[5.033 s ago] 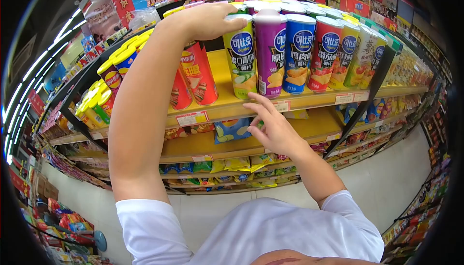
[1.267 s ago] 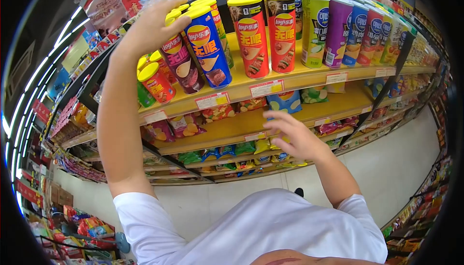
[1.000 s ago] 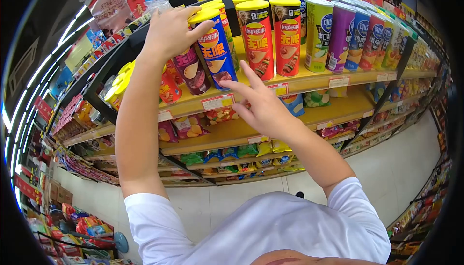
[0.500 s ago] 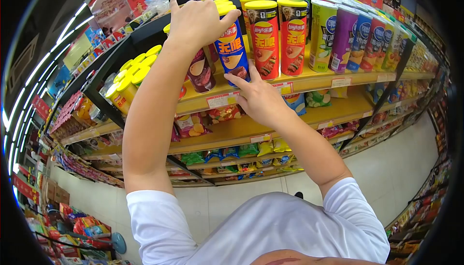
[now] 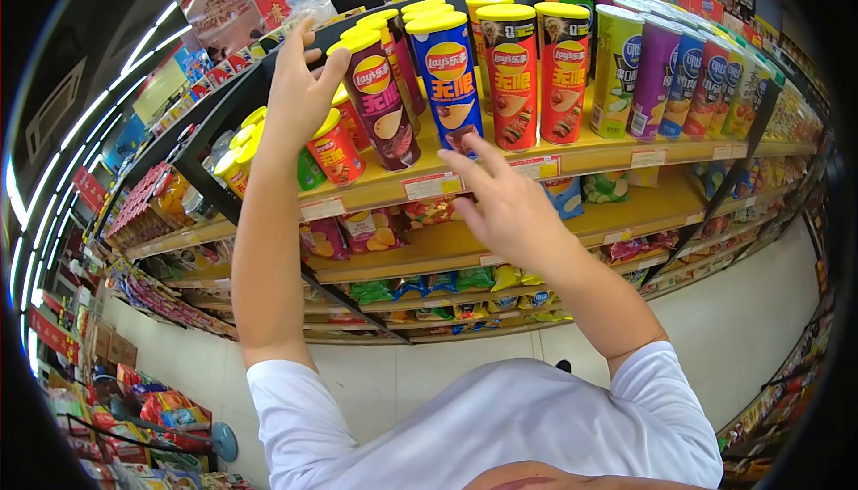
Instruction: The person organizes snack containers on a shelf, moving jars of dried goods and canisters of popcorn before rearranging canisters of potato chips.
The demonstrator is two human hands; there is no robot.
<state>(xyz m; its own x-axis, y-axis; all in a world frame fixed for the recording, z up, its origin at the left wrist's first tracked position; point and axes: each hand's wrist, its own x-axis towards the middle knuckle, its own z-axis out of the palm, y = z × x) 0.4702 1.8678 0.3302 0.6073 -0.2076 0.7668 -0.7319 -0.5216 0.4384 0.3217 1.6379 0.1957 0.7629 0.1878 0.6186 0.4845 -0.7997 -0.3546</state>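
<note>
On the top shelf stand tall chip canisters in rows. My left hand (image 5: 307, 79) is raised with its fingers apart, right beside the yellow lid of a dark purple canister (image 5: 382, 110); whether the thumb touches it I cannot tell. My right hand (image 5: 509, 208) is in front of the shelf edge, fingers spread, with nothing in it. Its fingertips are at the base of a blue canister (image 5: 450, 79) with a yellow lid. Two red canisters with black tops, a nearer one (image 5: 512, 88) and another (image 5: 563, 88), stand upright to the right.
Green (image 5: 615, 79) and purple (image 5: 660, 79) canisters continue rightward. Short orange tubs (image 5: 337, 155) stand at the left. Bagged snacks fill lower shelves, and price tags line the wooden shelf edge (image 5: 590, 161). A blurred head of another person is at the top, behind the shelf.
My left hand has moved left, away from the top of the blue canister to the dark purple one. My right hand has drawn slightly down and right, its fingers changing pose.
</note>
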